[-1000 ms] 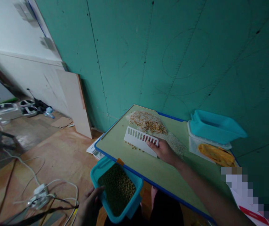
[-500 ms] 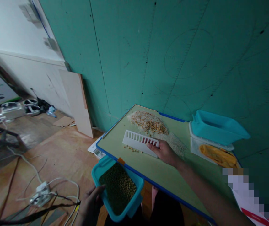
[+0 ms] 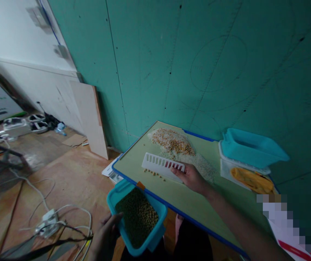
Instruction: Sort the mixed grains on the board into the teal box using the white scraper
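My right hand (image 3: 192, 177) grips the right end of a white slotted plastic strip (image 3: 159, 169), tilted over the table. Several tan beans (image 3: 154, 174) lie along its near edge. Behind it is a heap of tan beans mixed with pale grains (image 3: 175, 142), with more pale grains (image 3: 203, 166) spread to the right, partly behind my hand. My left hand (image 3: 107, 230) holds the left rim of a teal plastic tub (image 3: 136, 251) just below the table's near edge. Inside the tub are small dark green beans (image 3: 130, 217) and tan beans (image 3: 147, 214).
The pale table (image 3: 199, 210) has blue edging and stands against a green wall (image 3: 150, 65). At its right are another teal tub (image 3: 253, 146) and a yellow-orange glove-like cloth (image 3: 252, 180). Cables and a white power strip (image 3: 48, 223) lie on the floor at left.
The slotted strip and my right hand have moved slightly toward the table's near edge. My left hand keeps its hold on the tub. The view has shifted a little.
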